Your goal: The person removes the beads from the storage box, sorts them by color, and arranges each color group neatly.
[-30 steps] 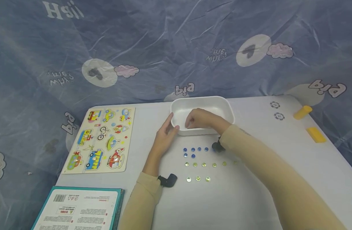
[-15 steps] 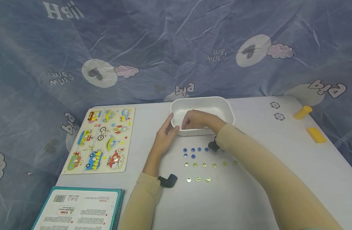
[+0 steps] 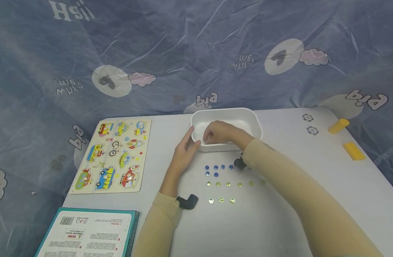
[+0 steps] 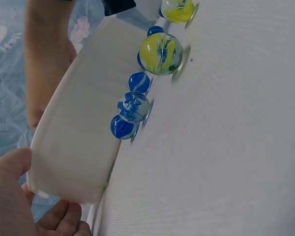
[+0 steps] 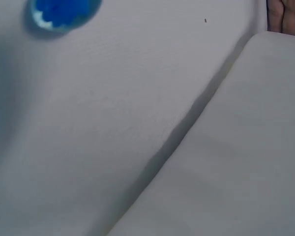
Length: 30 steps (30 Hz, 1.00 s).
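Note:
My left hand (image 3: 183, 152) holds the left end of a white plastic tray (image 3: 246, 116). In the left wrist view, its thumb lies at the rim and its fingers bend around the corner of the tray's wall (image 4: 78, 118). My right hand (image 3: 219, 132) is down inside the tray near the left end, fingers curled downward; their tips, and anything between them, are hidden. In front of the tray, blue glass marbles (image 3: 216, 174) lie in two short rows. Nearer me are two rows of yellow-green marbles (image 3: 228, 184). The right wrist view catches one blue marble (image 5: 64, 11) beside the tray wall.
To the left lies a vehicle puzzle board (image 3: 116, 187), with a teal-edged box (image 3: 93, 235) nearer me. A yellow cylinder (image 3: 339, 126) and a yellow block (image 3: 353, 151) sit by the right edge. Two round patterned discs (image 3: 307, 117) are near them. A printed curtain (image 3: 183, 53) hangs behind.
My right hand has shifted slightly left inside the tray, then stayed almost still. The left hand, tray and visible marbles have kept their places.

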### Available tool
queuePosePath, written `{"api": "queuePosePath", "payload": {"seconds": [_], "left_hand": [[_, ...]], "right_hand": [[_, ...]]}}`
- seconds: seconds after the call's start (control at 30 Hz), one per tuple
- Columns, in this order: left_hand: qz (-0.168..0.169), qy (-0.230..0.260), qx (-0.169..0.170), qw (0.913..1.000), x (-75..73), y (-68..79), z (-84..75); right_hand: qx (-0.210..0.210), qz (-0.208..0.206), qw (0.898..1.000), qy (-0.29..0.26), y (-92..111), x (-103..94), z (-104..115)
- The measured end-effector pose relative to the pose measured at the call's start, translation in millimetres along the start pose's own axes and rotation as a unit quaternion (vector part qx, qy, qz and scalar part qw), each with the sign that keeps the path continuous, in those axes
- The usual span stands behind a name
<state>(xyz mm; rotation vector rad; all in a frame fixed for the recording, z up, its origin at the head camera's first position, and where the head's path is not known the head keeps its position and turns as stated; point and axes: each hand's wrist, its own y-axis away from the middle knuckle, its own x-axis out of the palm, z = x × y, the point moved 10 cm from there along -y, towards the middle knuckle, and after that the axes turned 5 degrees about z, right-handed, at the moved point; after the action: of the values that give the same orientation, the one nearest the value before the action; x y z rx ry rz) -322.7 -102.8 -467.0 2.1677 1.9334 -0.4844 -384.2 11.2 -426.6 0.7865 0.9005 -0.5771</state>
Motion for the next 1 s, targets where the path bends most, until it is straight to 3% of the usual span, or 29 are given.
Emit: {"api": "queuePosePath", "payload": {"seconds": [0.27,0.43,0.57,0.77,1.0], "left_hand": [[0.001,-0.002,-0.004,1.0000,0.7,-0.9,-0.1],[-0.002,-0.001,-0.007,1.0000,1.3,-0.4,-0.1],[-0.007,-0.010,-0.010,0.9999,2.0,0.2,-0.2],[-0.009,-0.013,-0.007,0.9998,1.0,1.4,-1.5],[-0.009,-0.008,-0.001,0.9999,0.7,2.4,-3.5]], "right_hand": [[-0.063,-0.091,0.993,0.038,24.3,-29.7,16.6],[-0.061,-0.149,0.987,0.020,54.9,-47.1,21.9],[-0.055,-0.178,0.983,0.010,88.0,-50.1,23.5],[-0.054,-0.193,0.979,-0.033,138.1,-33.9,19.3],[-0.018,-0.132,0.990,-0.054,175.6,18.3,4.9]]}}
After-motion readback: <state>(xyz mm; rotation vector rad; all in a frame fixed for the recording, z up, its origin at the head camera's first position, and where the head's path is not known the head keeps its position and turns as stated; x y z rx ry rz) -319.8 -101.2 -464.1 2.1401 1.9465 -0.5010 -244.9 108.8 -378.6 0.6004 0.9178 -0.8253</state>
